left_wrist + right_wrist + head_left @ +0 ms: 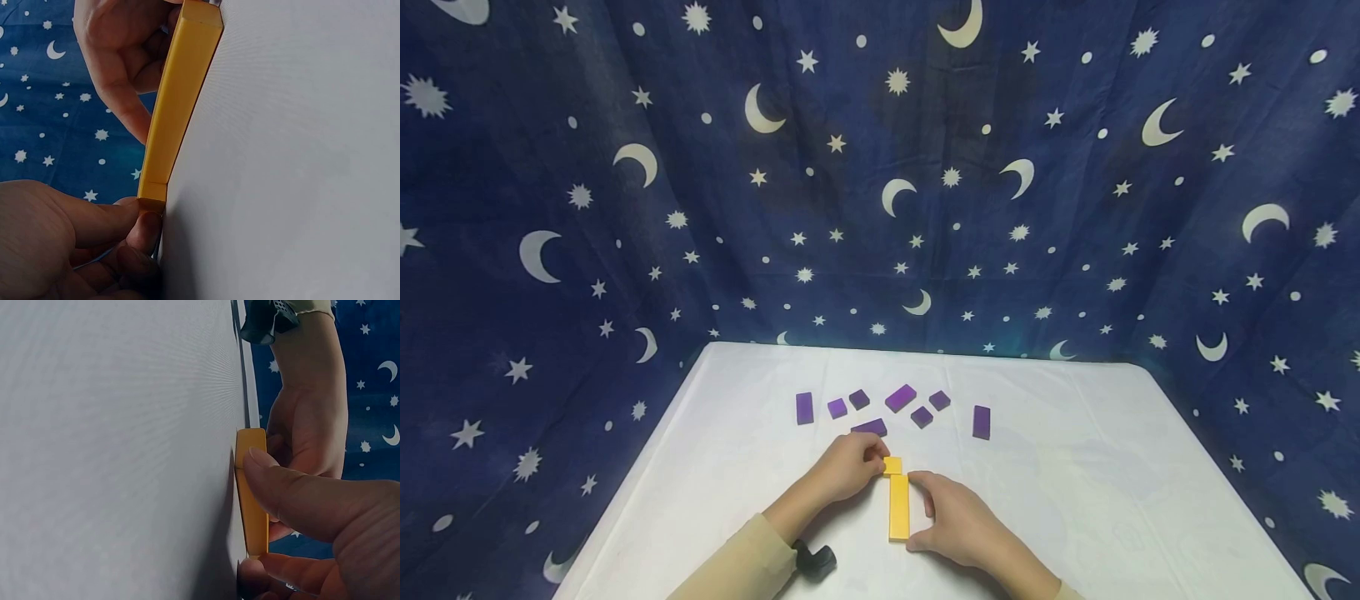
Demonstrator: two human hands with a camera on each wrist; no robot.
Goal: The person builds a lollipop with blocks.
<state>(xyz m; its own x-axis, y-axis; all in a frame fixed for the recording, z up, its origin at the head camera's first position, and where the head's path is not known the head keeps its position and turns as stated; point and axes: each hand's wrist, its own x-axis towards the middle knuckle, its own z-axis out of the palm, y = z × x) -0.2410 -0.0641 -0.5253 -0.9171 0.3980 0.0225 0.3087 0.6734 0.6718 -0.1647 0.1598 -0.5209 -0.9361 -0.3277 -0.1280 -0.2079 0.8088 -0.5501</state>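
My left hand (848,468) pinches a small square yellow block (892,466) between thumb and fingertips. That block sits against the far end of a long yellow block (899,508), shifted slightly left of it. The long block lies flat on the white table, and my right hand (958,521) holds it from the right side, thumb by the near end and fingers by the far end. In the left wrist view the left thumb and finger close around the small block (150,205), partly covering it. The right thumb hides part of the long block (255,519) in the right wrist view.
Beyond my hands, several purple blocks lie scattered on the white table (1075,467), among them a rectangular one (805,408) at left and another (981,422) at right. A nearer purple block (870,427) lies by the left hand. A dark wrist device (815,562) sits at my left wrist.
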